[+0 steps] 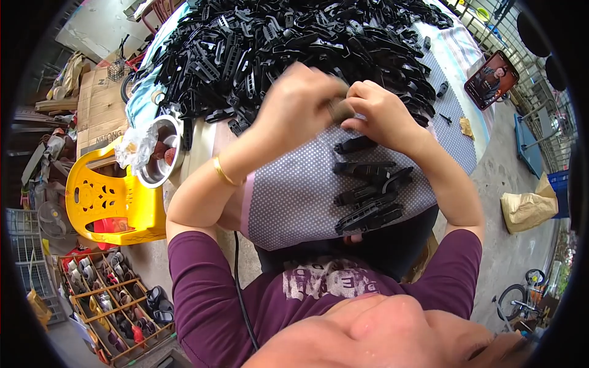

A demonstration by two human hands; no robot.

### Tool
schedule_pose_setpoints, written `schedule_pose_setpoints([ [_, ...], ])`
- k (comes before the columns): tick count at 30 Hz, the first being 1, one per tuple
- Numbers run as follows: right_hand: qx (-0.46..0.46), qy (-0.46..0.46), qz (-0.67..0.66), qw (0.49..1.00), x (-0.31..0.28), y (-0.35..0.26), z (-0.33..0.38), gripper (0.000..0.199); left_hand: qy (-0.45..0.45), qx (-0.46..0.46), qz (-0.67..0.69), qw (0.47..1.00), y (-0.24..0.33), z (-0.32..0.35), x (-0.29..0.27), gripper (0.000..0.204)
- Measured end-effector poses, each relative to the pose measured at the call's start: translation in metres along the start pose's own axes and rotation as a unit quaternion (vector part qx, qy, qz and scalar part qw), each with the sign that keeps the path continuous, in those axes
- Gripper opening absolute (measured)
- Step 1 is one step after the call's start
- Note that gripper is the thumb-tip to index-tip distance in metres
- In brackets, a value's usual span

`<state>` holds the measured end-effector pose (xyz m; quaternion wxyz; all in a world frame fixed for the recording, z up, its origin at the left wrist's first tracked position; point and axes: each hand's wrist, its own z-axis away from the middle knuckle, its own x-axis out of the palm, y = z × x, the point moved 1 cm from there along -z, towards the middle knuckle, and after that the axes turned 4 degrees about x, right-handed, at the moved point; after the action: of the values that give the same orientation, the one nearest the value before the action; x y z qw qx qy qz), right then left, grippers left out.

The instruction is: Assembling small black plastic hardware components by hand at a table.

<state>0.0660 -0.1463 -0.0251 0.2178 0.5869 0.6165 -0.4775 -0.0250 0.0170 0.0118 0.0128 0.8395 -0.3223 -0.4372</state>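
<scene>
My left hand is raised over the near edge of a heap of black plastic parts; motion smears its curled fingers. Beside it, my right hand is closed in a pinch, thumb against the fingers. Between the two hands is a small, blurred olive-brown thing whose kind I cannot make out. Below my right hand, several long black plastic parts lie in a rough column on the grey dotted cloth.
A phone stands at the table's right edge. At the left are a metal bowl with reddish round things and a plastic bag, and a yellow plastic chair. A shoe rack is lower left; a tan sack stands right.
</scene>
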Motion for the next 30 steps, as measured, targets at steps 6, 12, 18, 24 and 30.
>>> schedule_pose_setpoints([
  [6,0.046,-0.081,0.006,0.996,-0.003,-0.01,0.002,0.025,-0.009,-0.105,-0.258,0.96,-0.043,-0.008,0.006,0.023],
  [12,0.067,-0.026,-0.061,0.996,-0.002,-0.002,0.002,0.03,-0.019,-0.126,-0.303,0.944,-0.053,-0.014,0.009,0.013],
  [18,0.22,0.059,-0.288,0.93,-0.014,0.009,-0.002,0.035,0.094,-0.219,0.101,0.966,-0.034,-0.01,-0.002,0.012],
  [24,0.221,0.091,-0.4,0.885,-0.02,-0.003,-0.003,0.041,0.0,-0.287,0.413,0.864,-0.01,-0.001,0.01,0.042],
  [30,0.206,0.14,-0.351,0.903,-0.014,-0.011,-0.002,0.033,0.011,-0.312,0.437,0.844,-0.005,0.005,0.021,0.028],
])
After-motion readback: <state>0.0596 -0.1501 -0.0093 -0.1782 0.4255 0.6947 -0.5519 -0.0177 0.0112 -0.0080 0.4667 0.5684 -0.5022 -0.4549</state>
